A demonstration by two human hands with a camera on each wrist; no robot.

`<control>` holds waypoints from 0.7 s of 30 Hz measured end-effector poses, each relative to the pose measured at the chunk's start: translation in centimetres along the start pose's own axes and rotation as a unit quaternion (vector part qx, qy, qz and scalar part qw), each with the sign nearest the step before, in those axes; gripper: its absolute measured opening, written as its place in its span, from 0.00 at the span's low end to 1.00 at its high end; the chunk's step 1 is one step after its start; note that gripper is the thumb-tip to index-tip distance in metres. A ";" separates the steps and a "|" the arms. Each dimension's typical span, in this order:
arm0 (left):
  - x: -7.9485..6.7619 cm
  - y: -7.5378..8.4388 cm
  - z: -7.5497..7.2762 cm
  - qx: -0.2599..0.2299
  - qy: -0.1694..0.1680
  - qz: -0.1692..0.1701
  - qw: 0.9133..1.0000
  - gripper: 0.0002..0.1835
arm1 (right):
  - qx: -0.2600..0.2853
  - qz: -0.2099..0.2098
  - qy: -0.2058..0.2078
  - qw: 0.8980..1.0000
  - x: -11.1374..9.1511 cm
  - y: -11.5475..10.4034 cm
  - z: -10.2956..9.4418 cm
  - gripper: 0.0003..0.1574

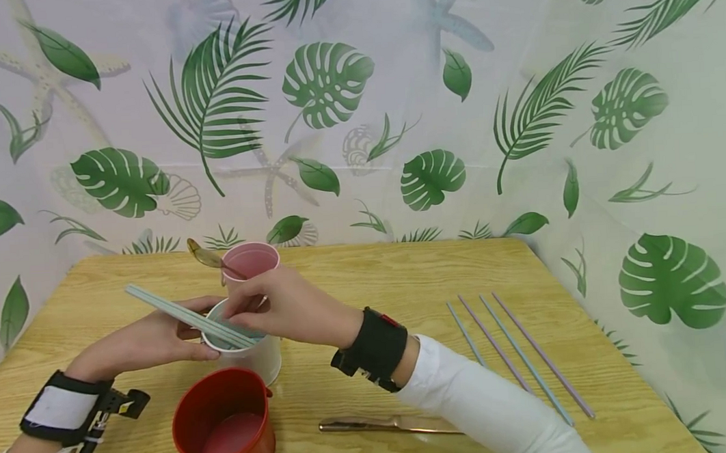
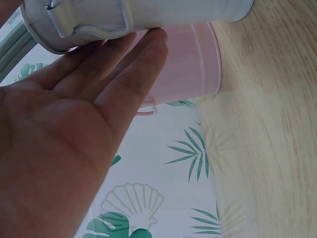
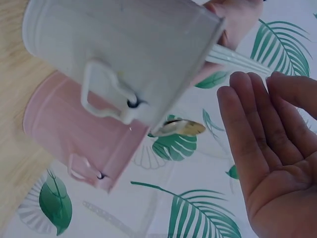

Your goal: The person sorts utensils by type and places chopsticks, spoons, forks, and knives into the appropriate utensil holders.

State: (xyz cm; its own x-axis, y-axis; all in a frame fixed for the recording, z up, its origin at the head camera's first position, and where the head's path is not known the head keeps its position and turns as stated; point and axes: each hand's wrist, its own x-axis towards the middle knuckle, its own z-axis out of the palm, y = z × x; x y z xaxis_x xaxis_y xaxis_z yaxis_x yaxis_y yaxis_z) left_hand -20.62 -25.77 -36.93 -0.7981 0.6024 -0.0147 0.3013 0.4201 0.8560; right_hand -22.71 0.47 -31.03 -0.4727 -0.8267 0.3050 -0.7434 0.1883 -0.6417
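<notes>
My left hand (image 1: 153, 343) holds a white metal bucket (image 1: 262, 360) near its rim, the thumb in front and the fingers behind. In the left wrist view, those fingers reach along the side of the white bucket (image 2: 173, 12). Several pale green straws (image 1: 183, 314) lean in the bucket's mouth and stick out to the left over the hand. Over the mouth is my right hand (image 1: 299, 308), thumb and fingertips close together beside the straws; whether they pinch anything is hidden. In the right wrist view, the right hand (image 3: 277, 163) has long, nearly straight fingers below the straws (image 3: 237, 59).
Just behind stands a pink bucket (image 1: 250, 260) with a spoon (image 1: 207, 255) leaning in it. A red bucket (image 1: 225, 425) is in front. A knife (image 1: 386, 424) lies near the right forearm; several thin blue and purple straws (image 1: 523, 348) lie farther right on the wooden table (image 1: 358, 363).
</notes>
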 end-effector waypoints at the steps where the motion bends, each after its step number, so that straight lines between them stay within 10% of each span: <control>1: 0.0 0.0 0.0 0.000 0.001 -0.002 1.000 0.43 | -0.004 0.005 0.005 1.000 -0.1 -0.1 -0.3 0.09; 21: 0.1 0.0 0.1 0.014 0.008 0.016 1.000 0.39 | -0.022 0.065 0.097 0.993 -6.3 1.8 -5.0 0.05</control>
State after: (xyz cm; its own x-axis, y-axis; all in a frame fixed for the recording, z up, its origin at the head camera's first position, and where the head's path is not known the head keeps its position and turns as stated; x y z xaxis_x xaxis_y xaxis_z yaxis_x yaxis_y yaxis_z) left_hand -20.61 -25.63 -37.03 -0.7959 0.6050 0.0219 0.3417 0.4190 0.8412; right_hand -23.43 8.69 -30.54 -0.6457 -0.6765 0.3541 -0.6879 0.3141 -0.6543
